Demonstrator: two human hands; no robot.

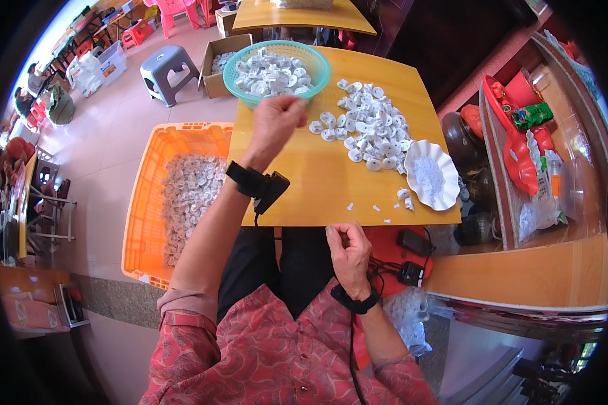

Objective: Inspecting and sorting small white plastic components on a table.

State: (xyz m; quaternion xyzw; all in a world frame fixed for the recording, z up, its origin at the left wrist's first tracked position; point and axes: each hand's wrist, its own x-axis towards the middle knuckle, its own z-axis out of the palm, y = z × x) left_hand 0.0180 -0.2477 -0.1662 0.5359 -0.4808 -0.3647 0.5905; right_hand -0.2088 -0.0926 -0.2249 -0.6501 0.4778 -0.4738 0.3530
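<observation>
My left hand [275, 126] reaches out over the yellow table, its fingers curled closed just in front of the pale green basket [231, 73]. White plastic parts [271, 73] are heaped in that basket. Whatever the closed fingers hold, if anything, is hidden. My right hand [351, 255] is at the table's front edge, above my lap, with thumb and fingers bent together; I cannot make out anything in it. A loose pile of similar white parts [375, 125] covers the right side of the table. Beside it a white scalloped dish [446, 197] holds tiny whitish pieces [428, 175].
An orange crate [148, 202] full of white parts stands left of the table [277, 196]. Behind it are a grey stool [165, 71] and a cardboard box [216, 84]. A few tiny pieces [376, 208] lie near the front edge. Shelving with red trays [517, 155] rises at right.
</observation>
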